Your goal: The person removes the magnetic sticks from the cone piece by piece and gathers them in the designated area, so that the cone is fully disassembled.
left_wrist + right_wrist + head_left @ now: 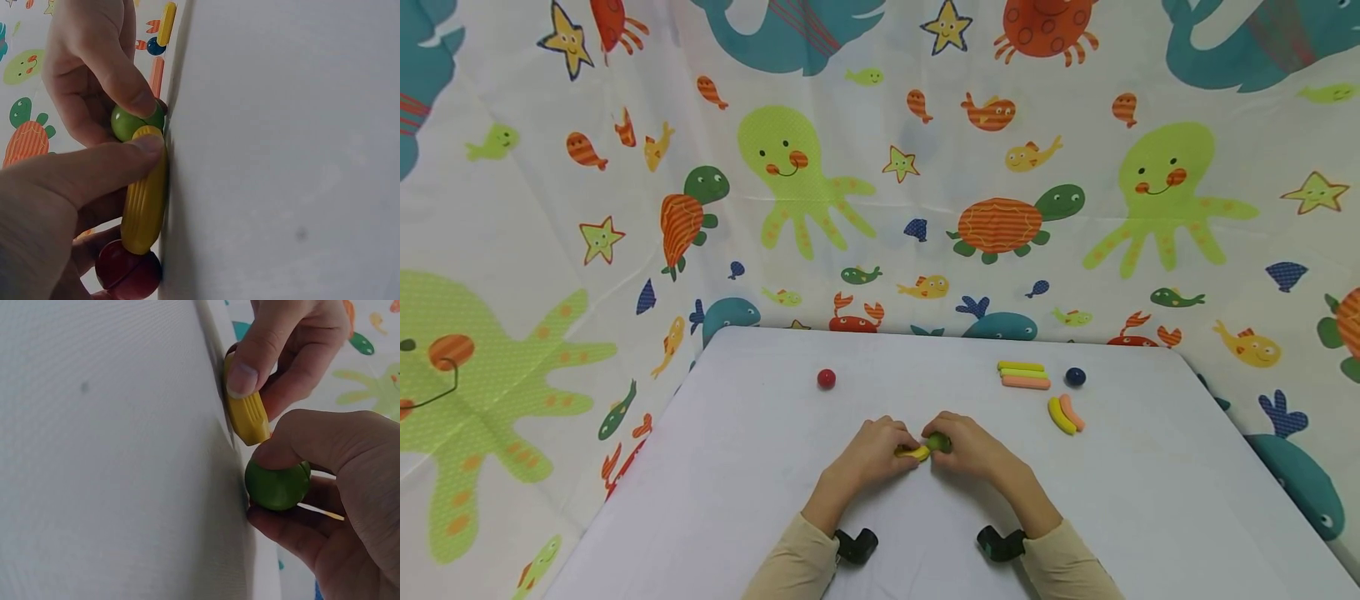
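Observation:
My left hand (874, 454) pinches a yellow, grooved, curved toy stick (144, 209) low over the white table. A dark red ball (128, 272) with a groove sits at that stick's near end in the left wrist view; in the head view the left hand hides it. Facing it, my right hand (968, 446) holds a green ball (278, 484) between thumb and fingers. The ball is right at the stick's other end, and a narrow gap shows between them in the right wrist view.
Another red ball (826, 379) lies farther back on the white table (760, 417). At the back right are straight yellow and pink sticks (1026, 382), a dark blue ball (1075, 377), a curved yellow stick (1061, 416) and a curved pink one (1072, 412). A sea-animal-printed cloth (895, 108) hangs behind.

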Available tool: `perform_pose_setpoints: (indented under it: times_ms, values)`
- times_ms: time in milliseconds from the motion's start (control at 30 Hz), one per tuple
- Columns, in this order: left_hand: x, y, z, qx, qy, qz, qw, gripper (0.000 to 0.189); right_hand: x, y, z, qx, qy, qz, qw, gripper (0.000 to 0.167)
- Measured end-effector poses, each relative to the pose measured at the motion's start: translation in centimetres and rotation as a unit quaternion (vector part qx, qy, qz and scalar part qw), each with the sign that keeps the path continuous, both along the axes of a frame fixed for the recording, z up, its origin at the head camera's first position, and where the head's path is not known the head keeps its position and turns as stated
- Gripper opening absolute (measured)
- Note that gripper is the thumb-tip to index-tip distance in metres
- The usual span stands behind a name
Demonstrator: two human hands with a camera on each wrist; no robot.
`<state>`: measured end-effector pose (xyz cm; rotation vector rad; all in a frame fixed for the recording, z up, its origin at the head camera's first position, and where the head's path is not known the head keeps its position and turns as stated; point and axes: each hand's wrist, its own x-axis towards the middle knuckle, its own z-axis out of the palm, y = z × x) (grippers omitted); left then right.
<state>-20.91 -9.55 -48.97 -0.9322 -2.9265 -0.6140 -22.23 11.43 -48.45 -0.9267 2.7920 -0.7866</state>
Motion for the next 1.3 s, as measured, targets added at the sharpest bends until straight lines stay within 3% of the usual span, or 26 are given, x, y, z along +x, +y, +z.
perform_pose_setpoints:
  times_ms: [400,667,1100,1300]
  values:
    - [0.0,0.0,-0.2,0.007,-0.010,0.002,0.9999,0.022,-0.2,0.6,0.1,-0.001,-0.010,-0.012,0.9999,0.030]
    - [-0.1,0.0,-0.2,0.006,-0.021,0.003,0.9998,0.022,-0.6,2.1,1.3,-0.030,-0.026,-0.087,0.9955,0.037]
    - [0.0,-0.1,-0.1,0.016,-0.032,0.012,0.9993,0.022,-3.6,8.0,3.4,-0.065,0.056,-0.111,0.9902,0.037]
    - [0.2,-0.1,0.1,0.016,-0.032,0.012,0.9993,0.022,-4.7,11.2,4.6,-0.066,0.025,-0.165,0.9838,0.043]
